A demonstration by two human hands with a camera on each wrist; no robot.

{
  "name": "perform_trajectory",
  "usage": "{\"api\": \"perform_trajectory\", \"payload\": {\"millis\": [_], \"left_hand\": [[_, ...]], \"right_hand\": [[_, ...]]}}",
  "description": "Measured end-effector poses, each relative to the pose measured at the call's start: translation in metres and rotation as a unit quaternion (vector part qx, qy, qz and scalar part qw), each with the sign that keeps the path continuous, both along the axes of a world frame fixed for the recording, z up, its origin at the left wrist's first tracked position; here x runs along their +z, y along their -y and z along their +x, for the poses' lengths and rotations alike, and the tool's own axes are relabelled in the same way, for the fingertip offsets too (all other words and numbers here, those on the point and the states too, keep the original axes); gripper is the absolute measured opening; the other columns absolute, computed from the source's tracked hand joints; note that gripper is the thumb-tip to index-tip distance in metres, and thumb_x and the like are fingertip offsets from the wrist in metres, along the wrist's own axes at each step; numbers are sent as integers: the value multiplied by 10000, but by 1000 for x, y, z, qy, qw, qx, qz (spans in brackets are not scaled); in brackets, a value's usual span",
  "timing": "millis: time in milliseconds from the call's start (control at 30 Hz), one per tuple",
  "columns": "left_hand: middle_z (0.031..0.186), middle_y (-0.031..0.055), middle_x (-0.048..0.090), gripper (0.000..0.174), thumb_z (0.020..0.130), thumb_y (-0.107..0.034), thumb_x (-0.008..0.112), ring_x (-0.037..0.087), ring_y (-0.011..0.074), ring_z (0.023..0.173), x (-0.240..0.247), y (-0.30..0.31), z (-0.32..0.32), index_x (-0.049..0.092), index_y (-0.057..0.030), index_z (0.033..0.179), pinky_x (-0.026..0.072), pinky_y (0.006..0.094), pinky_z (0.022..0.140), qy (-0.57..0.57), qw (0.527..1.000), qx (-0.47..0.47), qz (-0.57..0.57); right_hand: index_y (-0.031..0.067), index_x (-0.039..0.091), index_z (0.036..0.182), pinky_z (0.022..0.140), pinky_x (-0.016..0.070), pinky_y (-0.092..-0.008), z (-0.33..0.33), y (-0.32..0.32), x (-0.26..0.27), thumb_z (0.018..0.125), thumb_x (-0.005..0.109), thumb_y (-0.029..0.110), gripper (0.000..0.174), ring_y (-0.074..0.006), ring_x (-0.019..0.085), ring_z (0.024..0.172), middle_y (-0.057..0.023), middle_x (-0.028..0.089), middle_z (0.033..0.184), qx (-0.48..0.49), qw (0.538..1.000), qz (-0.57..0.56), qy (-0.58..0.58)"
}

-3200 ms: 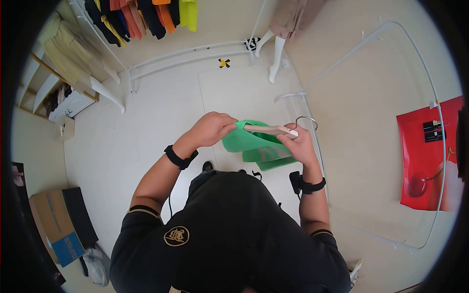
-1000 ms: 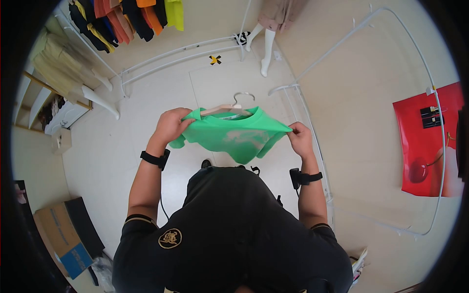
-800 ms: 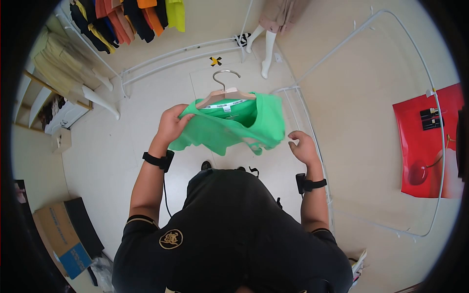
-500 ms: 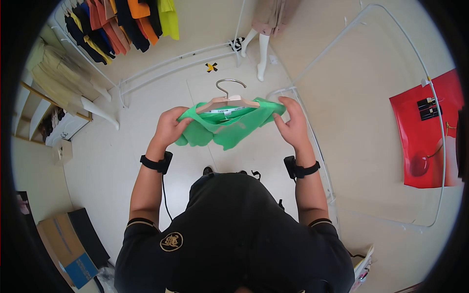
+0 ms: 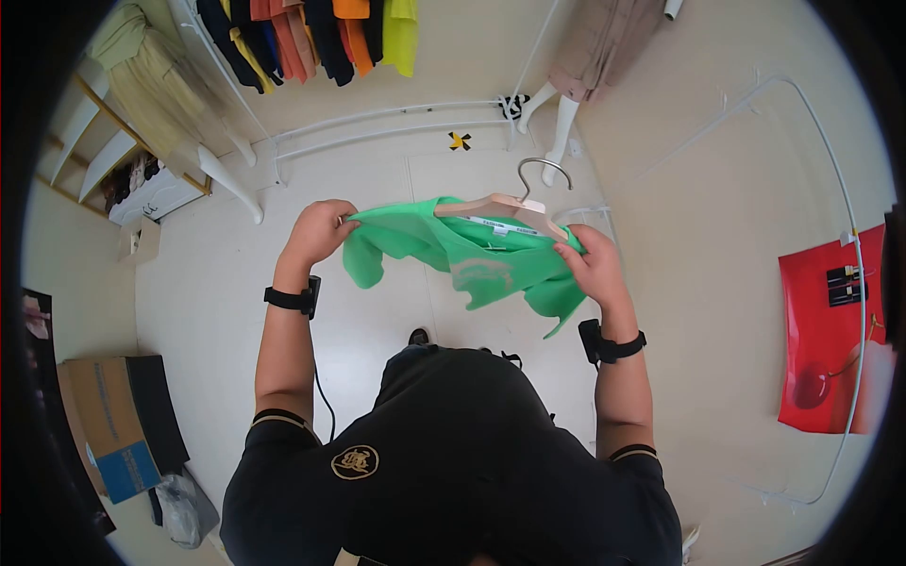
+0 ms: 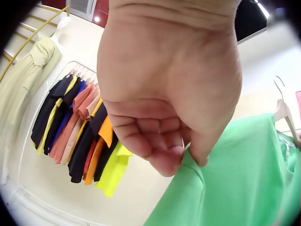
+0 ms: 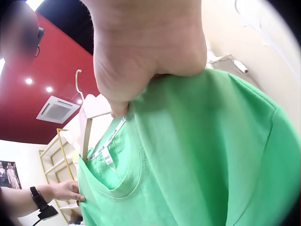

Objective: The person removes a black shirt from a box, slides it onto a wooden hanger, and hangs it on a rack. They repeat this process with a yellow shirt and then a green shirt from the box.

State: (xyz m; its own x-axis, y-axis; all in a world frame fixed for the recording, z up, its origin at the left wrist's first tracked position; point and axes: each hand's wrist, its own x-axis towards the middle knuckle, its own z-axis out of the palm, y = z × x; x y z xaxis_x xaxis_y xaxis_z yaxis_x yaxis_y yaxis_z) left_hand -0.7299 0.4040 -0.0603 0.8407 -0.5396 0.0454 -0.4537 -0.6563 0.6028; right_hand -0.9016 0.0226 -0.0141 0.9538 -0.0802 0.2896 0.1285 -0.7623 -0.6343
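Pulled wide now, no longer bunched as half a second back: shirt (image 5: 472,255) stretched out at chest height. Clenched on its shoulder at 10 o'clock with the left hand (image 5: 316,231), pinching the other shoulder at 3 o'clock with the right hand (image 5: 595,269). Hanger (image 5: 500,203) inside the collar, hook toward 12, seemingly seated. Beyond, rack (image 5: 311,33) at 11.

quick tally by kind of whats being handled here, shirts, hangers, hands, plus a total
bright green t-shirt: 1
light wooden hanger with a metal hook: 1
bare hands gripping the t-shirt, left hand and right hand: 2
total: 4
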Motion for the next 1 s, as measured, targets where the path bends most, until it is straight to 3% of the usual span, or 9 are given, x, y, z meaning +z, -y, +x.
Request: {"api": "perform_trajectory", "payload": {"millis": [167,267,400,467,567,600,700,733,1000], "left_hand": [[846,130,650,181,756,-110,632,606,306,784,-5,-5,11,668,-51,923,489,366,709,48,998,24,10],[985,144,642,279,785,-126,629,601,297,931,7,8,5,634,-25,1045,473,353,836,8,983,-28,-182],[945,151,644,272,781,-139,647,609,301,894,25,36,-5,634,-28,1029,481,353,800,25,976,-111,-184],[850,129,633,262,784,-114,668,602,225,774,26,44,-7,609,4,1011,480,311,718,-97,962,-200,-160],[747,97,599,216,781,-115,679,545,193,668,15,41,1,603,2,944,461,297,647,-151,963,-202,-96],[705,79,569,184,779,-119,684,496,169,636,12,41,0,596,-7,896,440,284,618,-165,955,-202,-140],[722,135,589,230,756,-174,694,560,255,653,15,36,1,597,-9,883,456,333,626,-218,939,-234,-131],[721,87,581,231,751,-150,707,523,161,658,15,34,2,591,-11,895,445,298,623,-208,936,-264,-106],[745,80,606,239,776,-185,668,547,161,684,-4,45,3,583,-14,919,451,310,661,-311,896,-308,-73]], "right_hand": [[11,631,954,631,480,-324,4,-3,-3,791,681,144,215,-269,600,695,-141,621,802,1,999,37,-33],[-14,621,979,669,479,-288,5,-7,-2,809,667,86,203,-178,587,741,-100,623,831,-11,995,58,-75],[13,637,942,628,480,-325,12,-18,3,788,681,134,201,-267,600,692,-139,623,802,-14,996,57,-61],[15,638,939,627,482,-327,17,-19,-2,781,686,140,206,-268,598,690,-136,625,804,15,999,-6,-48],[16,638,936,627,483,-330,18,-25,-1,776,691,149,215,-277,596,698,-134,626,807,8,997,5,-74],[15,639,934,618,483,-328,18,-26,-5,780,688,151,212,-287,594,702,-131,628,816,7,996,34,-78],[13,639,943,654,487,-342,22,-26,-4,787,678,146,209,-306,594,741,-137,632,838,-6,990,72,-122],[13,639,943,654,487,-342,24,-25,-5,787,678,146,209,-306,594,741,-137,632,838,-9,990,72,-118],[40,620,964,813,437,-405,62,-3,-42,773,664,168,234,-308,568,874,-125,632,876,54,996,-69,-10]]}}
